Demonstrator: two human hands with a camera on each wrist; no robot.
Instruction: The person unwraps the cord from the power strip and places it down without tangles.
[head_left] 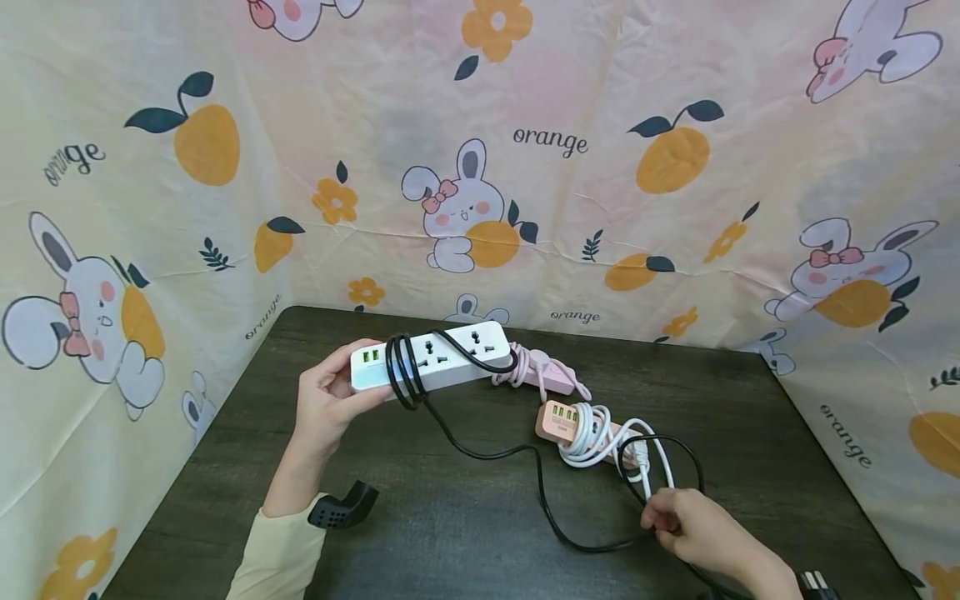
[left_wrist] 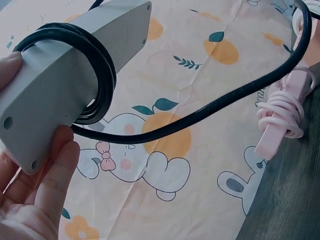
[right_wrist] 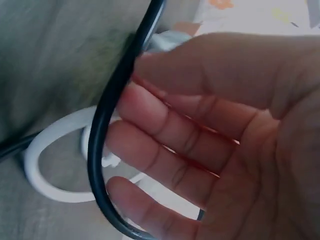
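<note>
My left hand (head_left: 330, 396) grips the left end of a white power strip (head_left: 450, 375), holding it raised and slightly tilted. A black cord (head_left: 542, 483) is wound in several loops round the strip near that end. In the left wrist view, the strip's plain underside (left_wrist: 35, 107) shows, with the thumb on one edge and fingers on the other. From the strip the cord sags across to my right hand (head_left: 701, 529), which pinches it between thumb and fingertips. In the right wrist view, the black cord (right_wrist: 97, 135) runs along the fingertips; its far end is hidden.
A pink power strip (head_left: 555, 381) wrapped in its pink cord lies behind the white one. A peach power strip (head_left: 557, 422) wound with white cord lies on the dark table (head_left: 450, 533), near the right hand. A printed cloth (head_left: 360, 108) hangs behind.
</note>
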